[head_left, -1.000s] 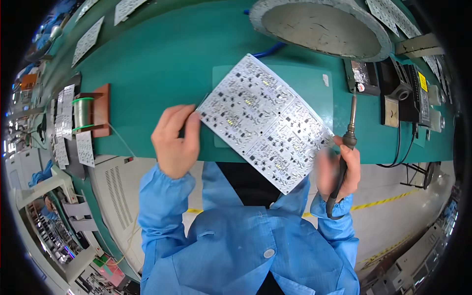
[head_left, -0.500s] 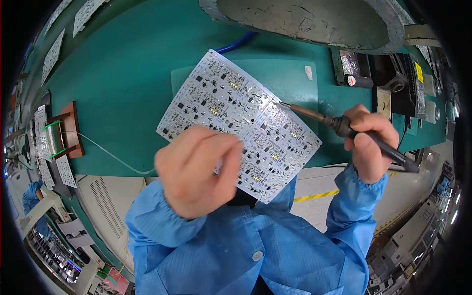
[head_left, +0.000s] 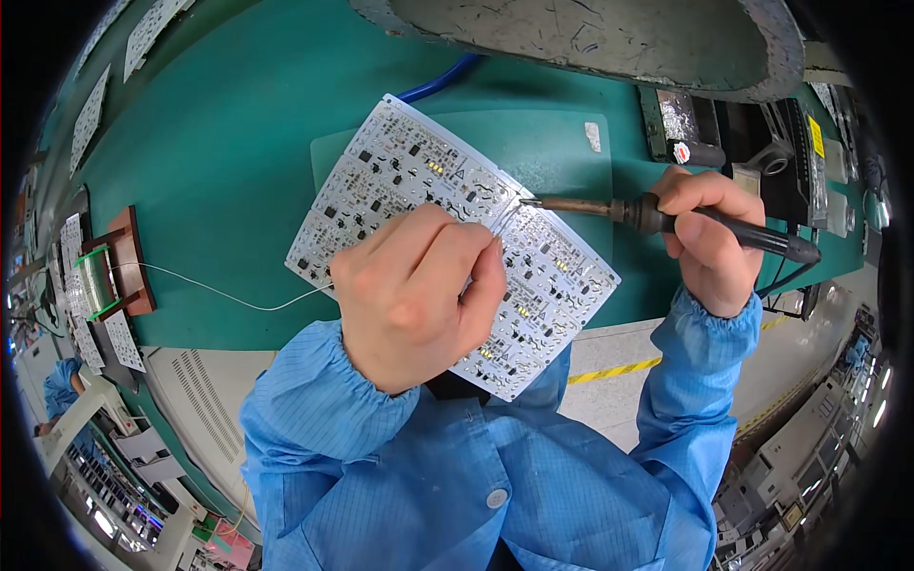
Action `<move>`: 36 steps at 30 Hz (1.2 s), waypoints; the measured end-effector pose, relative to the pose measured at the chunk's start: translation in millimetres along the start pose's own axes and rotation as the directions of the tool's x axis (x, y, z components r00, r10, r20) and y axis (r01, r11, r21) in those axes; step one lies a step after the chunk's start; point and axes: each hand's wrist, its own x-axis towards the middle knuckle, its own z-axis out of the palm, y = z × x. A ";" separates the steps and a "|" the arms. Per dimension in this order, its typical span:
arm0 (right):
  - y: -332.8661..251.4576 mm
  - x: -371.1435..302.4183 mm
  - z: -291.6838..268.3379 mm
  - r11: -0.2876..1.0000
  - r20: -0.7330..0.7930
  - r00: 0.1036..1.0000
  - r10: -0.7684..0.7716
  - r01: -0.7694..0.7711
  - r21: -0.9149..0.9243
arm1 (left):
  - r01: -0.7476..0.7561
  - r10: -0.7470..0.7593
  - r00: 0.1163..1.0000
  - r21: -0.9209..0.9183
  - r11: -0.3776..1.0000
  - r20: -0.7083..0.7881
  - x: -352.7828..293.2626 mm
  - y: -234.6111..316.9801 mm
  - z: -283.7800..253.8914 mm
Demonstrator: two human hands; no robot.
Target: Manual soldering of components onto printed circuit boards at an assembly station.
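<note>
White rectangular circuit board (head_left: 541, 276) slants lengthwise, far-left to near-right, on the green tabletop (head_left: 238, 143) under your nearer left hand (head_left: 419, 290), pinching silvery solder wire (head_left: 264, 308); your right hand (head_left: 712, 233) grips a black-handled soldering iron (head_left: 643, 212).

A broad, scuffed grey hood (head_left: 581, 33) spreads over the far side of the green bench (head_left: 219, 171), with a blue tube (head_left: 443, 81) emerging near its left edge and a small white scrap (head_left: 592, 136) lying below it. Two pale panels (head_left: 90, 122) (head_left: 152, 38) sit at the upper left. Beyond the near edge, yellow striped tape (head_left: 614, 372) crosses the pale floor (head_left: 609, 409), and a slotted white cabinet (head_left: 195, 390) stands at the left.
</note>
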 end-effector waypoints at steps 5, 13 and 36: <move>-3.6 10.8 -4.1 0.998 0.030 0.998 0.053 -0.052 -0.029 | -0.012 0.010 0.999 0.074 0.997 0.035 4.0 3.9 -1.1; -4.1 25.3 -4.8 0.994 0.082 0.995 0.049 -0.056 0.090 | -0.190 0.148 0.966 0.192 0.963 0.213 33.1 5.9 -24.5; -7.5 6.3 0.8 0.988 0.099 0.984 -0.149 0.153 -0.029 | -0.058 -0.066 0.151 0.076 0.995 0.986 128.8 -12.4 -5.3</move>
